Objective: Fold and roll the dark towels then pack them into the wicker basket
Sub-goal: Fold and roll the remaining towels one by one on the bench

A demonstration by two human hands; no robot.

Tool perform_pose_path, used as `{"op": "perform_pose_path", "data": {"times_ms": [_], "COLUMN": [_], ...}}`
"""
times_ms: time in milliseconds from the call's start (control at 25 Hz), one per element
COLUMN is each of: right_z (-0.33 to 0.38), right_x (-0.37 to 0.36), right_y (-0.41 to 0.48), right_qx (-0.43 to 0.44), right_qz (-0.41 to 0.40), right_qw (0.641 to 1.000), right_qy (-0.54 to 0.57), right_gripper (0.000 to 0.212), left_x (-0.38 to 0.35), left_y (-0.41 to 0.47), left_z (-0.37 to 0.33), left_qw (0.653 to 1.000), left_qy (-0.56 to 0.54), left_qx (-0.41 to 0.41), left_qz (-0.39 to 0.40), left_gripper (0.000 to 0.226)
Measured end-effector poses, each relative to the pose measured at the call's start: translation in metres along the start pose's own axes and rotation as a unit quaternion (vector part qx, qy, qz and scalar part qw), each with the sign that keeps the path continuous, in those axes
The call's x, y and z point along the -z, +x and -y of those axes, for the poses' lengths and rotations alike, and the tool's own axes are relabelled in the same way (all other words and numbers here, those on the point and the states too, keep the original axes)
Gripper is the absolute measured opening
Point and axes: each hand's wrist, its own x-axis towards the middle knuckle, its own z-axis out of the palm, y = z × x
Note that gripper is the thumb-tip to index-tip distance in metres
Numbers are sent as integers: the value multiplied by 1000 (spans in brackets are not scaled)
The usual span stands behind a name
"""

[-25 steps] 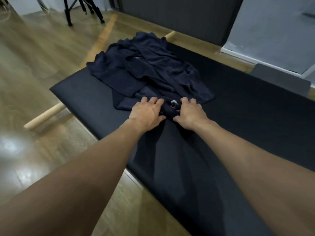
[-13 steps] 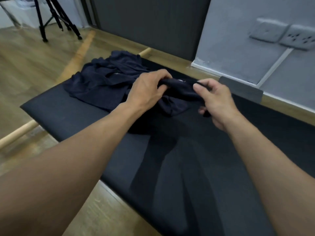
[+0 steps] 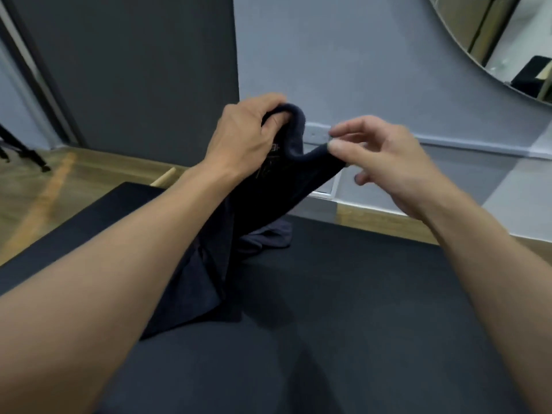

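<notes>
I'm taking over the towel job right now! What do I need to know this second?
The left-hand grip holds the lifted towel by its top edge. The right-hand grip pinches the same edge further along. The towel's lower part trails on the black surface; more dark cloth lies behind it. No basket is in view. This towel is not yet folded or rolled; folding, rolling and packing are all left.

2 forearms, bare along their whole visible length — left hand (image 3: 242, 135) and right hand (image 3: 385, 165) bare as well.

A black padded bench (image 3: 373, 309) bears crumpled dark towels (image 3: 265, 240) toward its far left side.
</notes>
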Motion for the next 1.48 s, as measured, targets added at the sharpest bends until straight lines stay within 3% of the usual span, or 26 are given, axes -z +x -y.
{"op": "perform_pose_path", "data": {"times_ms": [80, 200, 280, 400, 480, 600, 760, 880, 960, 1080, 1240, 1400, 1480], "right_z": [8, 12, 6, 0, -1, 10, 64, 132, 180, 213, 185, 115, 85], "right_x": [-7, -31, -49, -51, -26, 17, 55, 96, 125, 160, 187, 197, 203], "right_y": [-1, -7, -12, -1, 21, 53, 108, 146, 155, 144, 119, 102, 101], "right_qx": [17, -27, -38, -45, -44, -38, -11, 12, 26, 54, 23, -62, -102], "right_qz": [39, 115, 131, 45, -55, -153, -221, -284, -322, -351, -342, -345, -342], "right_qw": [999, 993, 991, 998, 996, 979, 961, 949, 944, 934, 939, 929, 919], "right_qy": [-27, -4, 3, -5, -52, -129, -163, -133, -69, -40, 30, 116, 169], "right_gripper": [18, 34, 31, 7, 18, 17, 24, 17, 23, 24, 10, 26, 30], "left_x": [8, 7, 5, 24, 48, 78, 111, 135, 149, 147, 101, 19, -14], "left_y": [9, 6, -1, 0, 8, 34, 90, 146, 183, 216, 203, 178, 177], "left_z": [-16, -30, -34, -27, -18, -7, -10, -25, -45, -76, -92, -70, -65], "left_qw": [1000, 999, 998, 999, 991, 970, 978, 978, 975, 963, 891, 881, 858], "left_qy": [1, 20, 38, 25, 85, 152, 82, 79, 28, -117, -394, -406, -434], "left_qx": [-4, -19, -22, 18, 55, 123, 186, 175, 147, 131, 181, 236, 270], "left_qz": [10, 32, 36, 39, 90, 146, 48, -85, -167, -204, -138, -60, -43], "left_gripper": [19, 20, 20, 17, 22, 15, 14, 6, 5, 12, 18, 11, 12]}}
